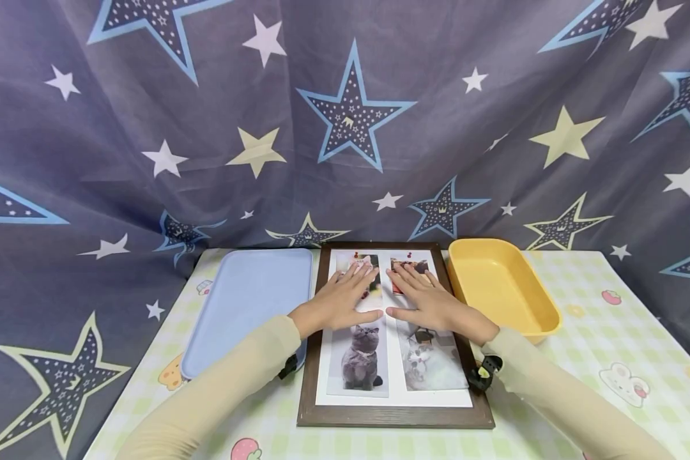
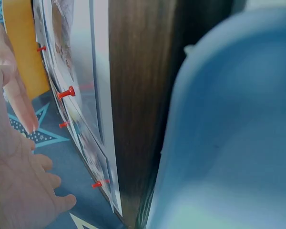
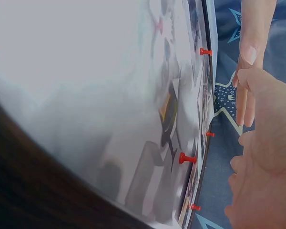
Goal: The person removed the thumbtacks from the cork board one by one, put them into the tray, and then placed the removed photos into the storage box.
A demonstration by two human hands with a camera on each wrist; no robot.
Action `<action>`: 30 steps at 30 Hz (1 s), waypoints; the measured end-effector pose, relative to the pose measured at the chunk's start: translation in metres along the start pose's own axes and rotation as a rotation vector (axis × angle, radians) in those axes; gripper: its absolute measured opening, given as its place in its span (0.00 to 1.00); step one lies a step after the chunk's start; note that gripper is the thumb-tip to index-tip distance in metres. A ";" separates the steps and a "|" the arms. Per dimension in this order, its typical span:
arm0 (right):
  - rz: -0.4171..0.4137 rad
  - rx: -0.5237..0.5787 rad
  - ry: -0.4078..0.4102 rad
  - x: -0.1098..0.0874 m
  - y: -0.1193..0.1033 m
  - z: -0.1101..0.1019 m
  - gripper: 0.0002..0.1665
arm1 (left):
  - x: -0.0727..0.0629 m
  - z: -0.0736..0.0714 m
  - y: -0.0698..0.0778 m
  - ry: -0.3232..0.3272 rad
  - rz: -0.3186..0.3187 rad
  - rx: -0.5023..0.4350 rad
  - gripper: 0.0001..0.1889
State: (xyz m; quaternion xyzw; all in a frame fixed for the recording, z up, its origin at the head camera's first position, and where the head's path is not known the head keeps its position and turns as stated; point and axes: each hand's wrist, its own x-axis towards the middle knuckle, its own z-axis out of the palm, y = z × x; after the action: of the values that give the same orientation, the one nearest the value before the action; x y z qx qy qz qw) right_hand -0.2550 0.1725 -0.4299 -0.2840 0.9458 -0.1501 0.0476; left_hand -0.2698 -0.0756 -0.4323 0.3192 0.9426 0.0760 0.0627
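A brown-framed white board (image 1: 395,415) lies on the table with several cat photos pinned to it. My left hand (image 1: 339,300) is spread over its left column, above a grey cat photo (image 1: 359,361). Over the right column my right hand (image 1: 431,300) is spread too, above a white cat photo (image 1: 431,364). Both hands hold nothing, and their thumb tips come close together. In the wrist views a gap shows between the hands and the board. Red push pins (image 2: 66,92) stick up from the photos, such as one push pin (image 3: 187,158) near my right hand. The upper photos are partly hidden.
A blue tray (image 1: 247,306) lies left of the board. On its right stands a yellow bin (image 1: 500,281). A checked cloth (image 1: 604,332) covers the table, and a dark curtain (image 1: 437,83) with stars hangs behind it.
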 end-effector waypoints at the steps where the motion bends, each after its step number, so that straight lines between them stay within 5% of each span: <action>1: -0.002 0.003 0.002 0.000 0.000 0.000 0.50 | 0.000 0.000 0.000 0.000 0.000 -0.004 0.50; 22: -0.024 -0.010 0.050 0.011 -0.008 -0.024 0.48 | 0.006 -0.027 -0.011 0.068 0.010 0.008 0.49; 30: -0.051 -0.026 0.061 0.024 -0.012 -0.043 0.45 | 0.010 -0.036 -0.021 0.125 -0.029 -0.127 0.47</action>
State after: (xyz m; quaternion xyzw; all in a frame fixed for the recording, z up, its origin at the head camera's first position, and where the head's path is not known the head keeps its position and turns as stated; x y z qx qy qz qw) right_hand -0.2764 0.1608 -0.3851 -0.3038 0.9412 -0.1475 0.0112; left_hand -0.2967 -0.0897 -0.4014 0.2954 0.9425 0.1544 0.0250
